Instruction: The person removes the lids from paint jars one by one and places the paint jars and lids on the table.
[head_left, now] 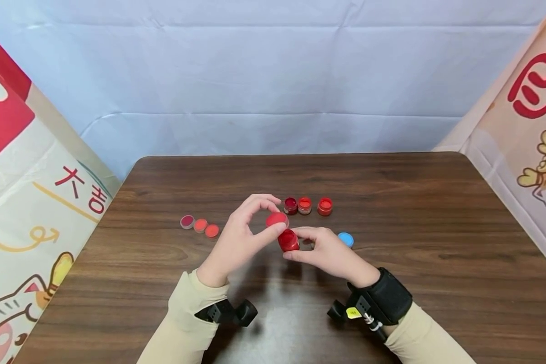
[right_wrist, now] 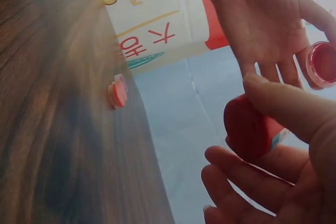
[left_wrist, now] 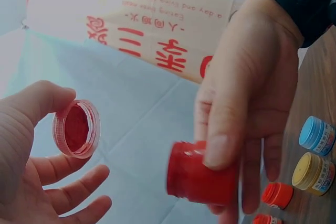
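Between thumb and fingertips, my left hand (head_left: 238,235) pinches a round red screw lid (head_left: 277,218). In the left wrist view the lid (left_wrist: 77,129) is turned so its red-stained inside shows. My right hand (head_left: 329,250) grips a small jar of red paint (head_left: 288,240) by its sides, with its mouth tipped toward the left hand. Lid and jar are apart, as the left wrist view shows with a gap between the lid and the paint jar (left_wrist: 202,174). Both are held up above the table.
Beyond the hands stand a dark red jar (head_left: 290,206) and two orange-red jars (head_left: 304,205). Three lids (head_left: 200,225) lie in a slanting row to the left. A blue jar (head_left: 346,239) is partly behind the right hand, and a yellow jar (left_wrist: 314,173) shows beside it.
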Available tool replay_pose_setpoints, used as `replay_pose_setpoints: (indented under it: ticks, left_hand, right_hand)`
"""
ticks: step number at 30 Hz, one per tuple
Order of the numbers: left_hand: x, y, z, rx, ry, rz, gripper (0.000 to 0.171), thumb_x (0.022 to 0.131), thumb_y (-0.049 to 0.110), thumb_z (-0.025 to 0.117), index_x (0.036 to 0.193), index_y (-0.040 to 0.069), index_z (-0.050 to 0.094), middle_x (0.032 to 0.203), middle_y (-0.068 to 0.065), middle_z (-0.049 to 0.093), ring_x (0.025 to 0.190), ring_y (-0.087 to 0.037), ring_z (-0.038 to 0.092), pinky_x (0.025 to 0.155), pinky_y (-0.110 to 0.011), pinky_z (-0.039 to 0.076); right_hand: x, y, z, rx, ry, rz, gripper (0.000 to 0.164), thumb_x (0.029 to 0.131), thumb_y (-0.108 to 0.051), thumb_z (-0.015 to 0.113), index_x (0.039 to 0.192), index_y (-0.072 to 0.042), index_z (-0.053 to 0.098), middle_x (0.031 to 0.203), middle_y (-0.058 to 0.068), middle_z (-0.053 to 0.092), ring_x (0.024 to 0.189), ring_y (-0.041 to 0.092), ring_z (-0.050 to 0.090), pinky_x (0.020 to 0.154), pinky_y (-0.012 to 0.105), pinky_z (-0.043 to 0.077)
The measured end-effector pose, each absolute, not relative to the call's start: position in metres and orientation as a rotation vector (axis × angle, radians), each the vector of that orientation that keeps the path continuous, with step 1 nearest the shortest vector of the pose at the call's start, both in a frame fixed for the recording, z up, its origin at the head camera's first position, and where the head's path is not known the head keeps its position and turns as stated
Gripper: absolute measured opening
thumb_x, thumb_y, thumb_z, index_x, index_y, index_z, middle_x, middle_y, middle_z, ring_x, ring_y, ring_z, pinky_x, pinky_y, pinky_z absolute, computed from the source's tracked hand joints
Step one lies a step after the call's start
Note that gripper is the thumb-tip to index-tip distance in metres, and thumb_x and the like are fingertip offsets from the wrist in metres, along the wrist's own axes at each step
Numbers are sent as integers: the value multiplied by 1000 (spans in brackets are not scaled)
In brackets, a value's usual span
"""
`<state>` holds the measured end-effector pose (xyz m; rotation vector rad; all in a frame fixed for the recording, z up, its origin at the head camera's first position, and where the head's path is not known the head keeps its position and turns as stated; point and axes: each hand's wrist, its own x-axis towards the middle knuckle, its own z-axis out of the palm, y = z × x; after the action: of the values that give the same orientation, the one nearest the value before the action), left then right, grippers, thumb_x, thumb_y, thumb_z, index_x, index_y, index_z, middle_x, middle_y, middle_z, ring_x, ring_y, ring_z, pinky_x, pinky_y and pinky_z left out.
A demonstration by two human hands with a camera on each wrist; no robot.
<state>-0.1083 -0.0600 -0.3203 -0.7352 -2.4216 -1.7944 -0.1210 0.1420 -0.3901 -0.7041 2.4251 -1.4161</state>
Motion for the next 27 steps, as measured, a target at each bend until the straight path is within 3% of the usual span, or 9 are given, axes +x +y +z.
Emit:
replay_pose_setpoints:
  ticks: [7, 12, 15, 19, 22, 27]
  left_hand:
    - [-102, -66, -308, -674, -2450, -1705, 16, 84, 6, 68, 97, 2, 60, 116, -6, 55, 111, -13, 49, 96, -39, 38]
    - [-107, -89, -325, -614, -2458, -1586, 18, 83, 11, 71, 100, 7, 64, 116, -2, 56, 110, -10, 49, 93, -35, 40]
    - [-115, -110, -344, -560, -2483, -1515, 22, 83, 20, 72, 102, 12, 65, 116, 1, 56, 106, -8, 50, 79, -29, 46]
    - [-121, -139, -359, -479, -2565, -1332, 26, 82, 26, 73, 105, 16, 66, 114, 2, 56, 89, -11, 54, 61, -26, 44]
    - [-125, -162, -368, -443, -2627, -1151, 26, 81, 24, 74, 104, 13, 66, 111, 0, 56, 85, -17, 53, 68, -31, 45]
    - [-132, -194, -384, -410, -2721, -917, 25, 80, 20, 74, 100, 6, 67, 106, -10, 57, 93, -27, 52, 78, -42, 41]
  right_hand:
    - [-125, 135, -405, -655, 2387, -1413, 40, 84, -31, 71, 118, -13, 63, 100, -4, 66, 94, 15, 59, 75, 33, 49]
    - [-125, 128, -419, -635, 2394, -1367, 43, 83, -33, 71, 119, -11, 61, 101, -5, 65, 94, 13, 59, 73, 29, 50]
    - [-126, 125, -425, -586, 2408, -1373, 45, 82, -32, 71, 119, -9, 61, 103, -2, 65, 96, 16, 60, 74, 29, 50]
    - [-128, 123, -432, -500, 2413, -1400, 48, 82, -31, 72, 120, -6, 57, 105, 2, 62, 92, 16, 59, 75, 29, 49]
    - [-130, 123, -437, -458, 2435, -1400, 45, 84, -28, 70, 120, -6, 54, 101, 3, 60, 81, 14, 55, 69, 27, 47]
    - [-137, 122, -438, -436, 2458, -1414, 41, 85, -17, 67, 120, -3, 51, 96, 6, 59, 71, 15, 51, 62, 27, 45]
